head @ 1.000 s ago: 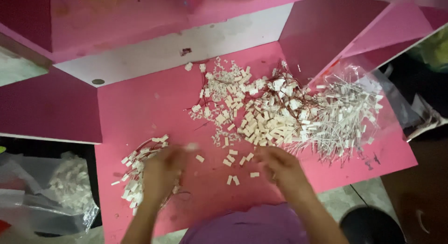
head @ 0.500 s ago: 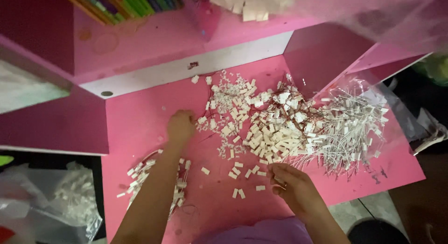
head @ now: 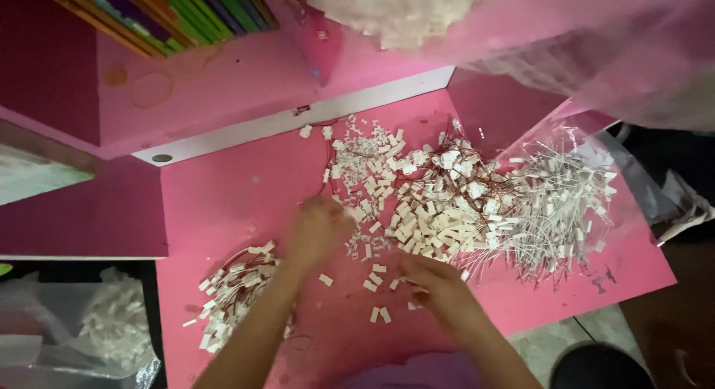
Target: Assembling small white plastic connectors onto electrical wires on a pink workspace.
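Left hand [head: 316, 229] is blurred at the near edge of the big pile of white plastic clips [head: 417, 203] on our pink table [head: 223, 195]; can't tell its grip. Right hand [head: 436, 285] is palm-down, fingers curled over loose clips [head: 380, 273], contents hidden. Wired clip heap [head: 234, 292] sits by left forearm. Clear bag w/ wires [head: 558, 195] far right, bagged clips [head: 112, 322] bottom-left, books [head: 171, 13] up top.

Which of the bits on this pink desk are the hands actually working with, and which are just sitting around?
In use:
- left hand and right hand, both blurred
- big heap of small white pieces
- loose white pieces between the hands
- small wired pile by the left arm

Lying about:
- clear bag of white wires
- coloured books on the shelf
- plastic bag below the desk
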